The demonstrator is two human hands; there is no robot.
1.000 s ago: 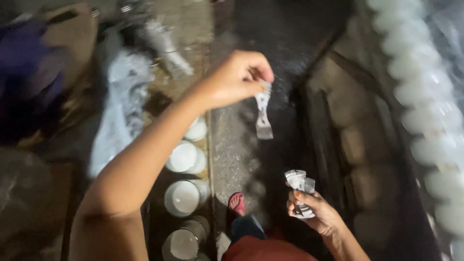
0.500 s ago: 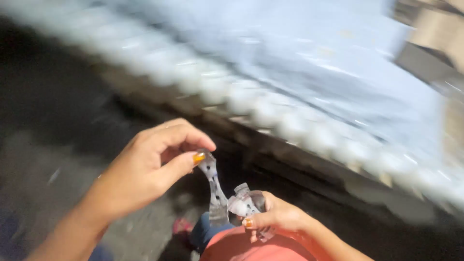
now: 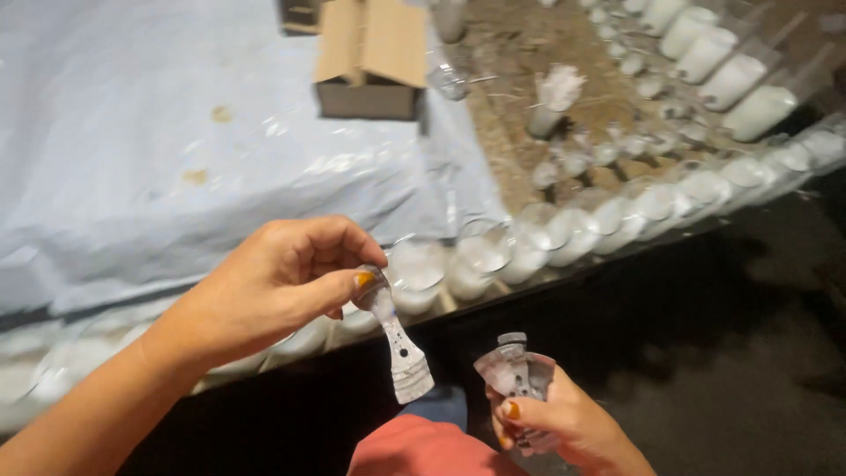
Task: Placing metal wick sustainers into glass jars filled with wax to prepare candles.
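Note:
My left hand (image 3: 282, 282) pinches the top of a small flat metal piece (image 3: 398, 345) that hangs down, narrow in the middle and wider at its lower end. My right hand (image 3: 551, 423), low in the view, grips a bunch of similar silvery metal pieces (image 3: 514, 370). The two hands are apart, just in front of a row of clear glass cups with white wax (image 3: 529, 242) along the table edge.
A pale blue sheet (image 3: 176, 150) covers the left of the table. An open cardboard box (image 3: 370, 62) stands at the back. More wax-filled glasses (image 3: 731, 75) crowd the back right. Dark floor (image 3: 705, 353) lies at the right, and red clothing (image 3: 414, 445) shows below.
The view has swung from the floor and shelves up onto the table. My left hand keeps its metal piece and has come close to my right hand.

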